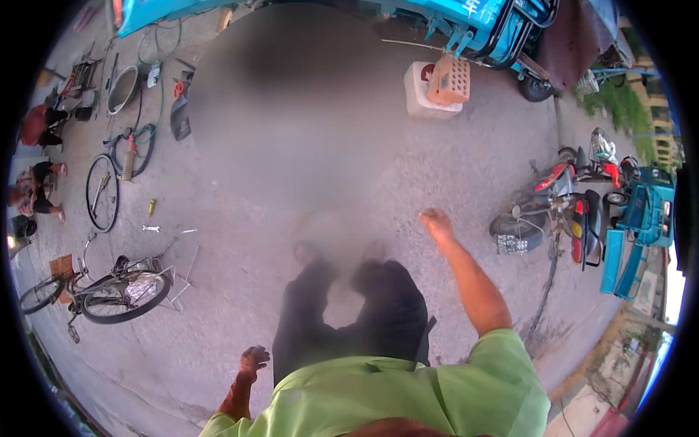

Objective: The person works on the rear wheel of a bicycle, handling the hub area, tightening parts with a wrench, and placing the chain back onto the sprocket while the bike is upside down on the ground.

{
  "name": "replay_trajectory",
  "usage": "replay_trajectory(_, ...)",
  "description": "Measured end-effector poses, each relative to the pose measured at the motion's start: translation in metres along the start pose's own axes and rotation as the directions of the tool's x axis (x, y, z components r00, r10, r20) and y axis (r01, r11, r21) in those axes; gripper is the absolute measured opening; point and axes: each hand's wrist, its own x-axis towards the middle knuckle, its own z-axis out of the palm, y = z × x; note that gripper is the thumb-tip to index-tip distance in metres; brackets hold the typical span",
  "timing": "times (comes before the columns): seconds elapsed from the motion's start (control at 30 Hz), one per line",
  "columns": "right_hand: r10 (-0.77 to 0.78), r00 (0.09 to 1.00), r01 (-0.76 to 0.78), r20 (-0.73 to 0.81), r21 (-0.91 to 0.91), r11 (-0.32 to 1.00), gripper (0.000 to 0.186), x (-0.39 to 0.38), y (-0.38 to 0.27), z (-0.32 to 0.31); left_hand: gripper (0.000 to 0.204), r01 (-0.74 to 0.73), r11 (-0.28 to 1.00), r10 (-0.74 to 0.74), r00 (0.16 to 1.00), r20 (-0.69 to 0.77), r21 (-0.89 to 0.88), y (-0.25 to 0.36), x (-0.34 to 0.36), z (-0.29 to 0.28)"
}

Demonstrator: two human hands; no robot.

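My right hand [437,224] reaches forward over the concrete, its fingers loosely curled in; no object shows in it. Low at my left side hangs my left hand [255,358], empty, fingers loose and partly apart. Neither hand touches anything. On the ground to the left are a yellow-handled screwdriver [151,207], a wrench [151,229] and a small thin tool [189,231]. A bicycle [125,297] lies near them, with a separate bicycle wheel [103,191] farther off. A grey blur hides much of the area ahead of me.
A white box [422,102] with an orange perforated block [449,80] stands ahead, near a blue vehicle [466,25]. Motorcycles [575,211] and a teal three-wheeler [644,218] are at right. Far left are a basin [123,89], a hose [149,138] and seated people [40,189].
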Motion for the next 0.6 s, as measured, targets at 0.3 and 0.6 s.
replay_trajectory(0.3,-0.102,0.939,0.007,-0.328,-0.280,0.960,0.091,0.341,-0.073,-0.138,0.036,0.245,0.961,-0.271,0.927,-0.260,-0.131,0.012,-0.022,0.110)
replay_trajectory(0.6,-0.156,0.988,0.115,-0.010,0.724,0.680,0.105,0.614,-0.098,-0.200,0.034,0.333,0.928,-0.344,0.938,-0.041,-0.164,0.017,-0.059,0.260)
